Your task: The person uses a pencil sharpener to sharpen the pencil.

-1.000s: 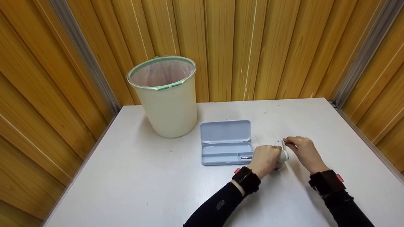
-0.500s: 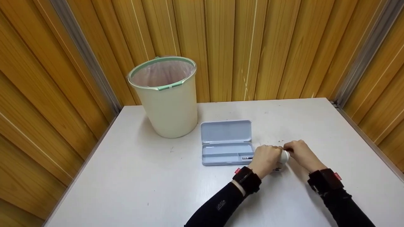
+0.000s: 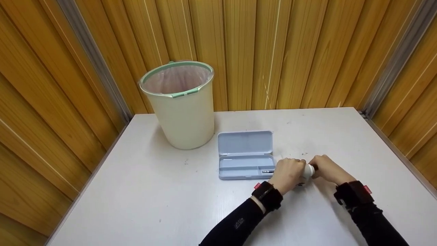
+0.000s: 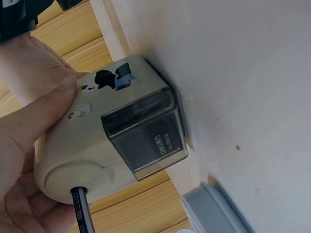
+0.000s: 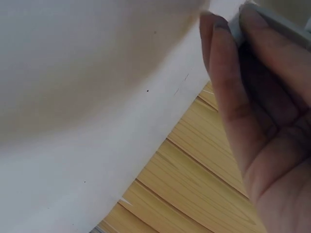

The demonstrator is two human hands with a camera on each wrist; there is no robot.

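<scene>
Behind and to both sides, upright yellow-brown wood-grain panels [image 3: 304,54]. Below, a broad white bench [image 3: 143,205]. At its back left, a tall cream bin [image 3: 184,123] with a green rim, lined with a thin see-through plastic bag [image 3: 177,77]. Reaching in from the lower edge, two black sleeves [image 3: 225,222], each topped by a dark wrist band [image 3: 268,195] with a red tag. Near the middle of the bench, in front and to the right of the bin, a pale blue pencil case [image 3: 245,144], lid folded back, divided inside into compartments. Just right of the case, the left hand [image 3: 287,173], wrapped firmly around a cream pencil sharpener [image 4: 80,141], thumb laid along the body. Base touching the bench or held just above: cannot tell. At the sharpener's far end, the right hand [image 3: 329,171], fingers curled, thumb and fingertips pinching a pale grey crank handle [image 5: 237,31], largely hidden. On the sharpener, a smoky see-through drawer [image 4: 150,138] with printed lettering. In its round hole, a dark pencil [image 4: 82,211] with pale markings. Beside the drawer, small black, blue and white stickers [image 4: 114,80]. Smallest, scattered dark specks [image 4: 237,147] on the bench.
</scene>
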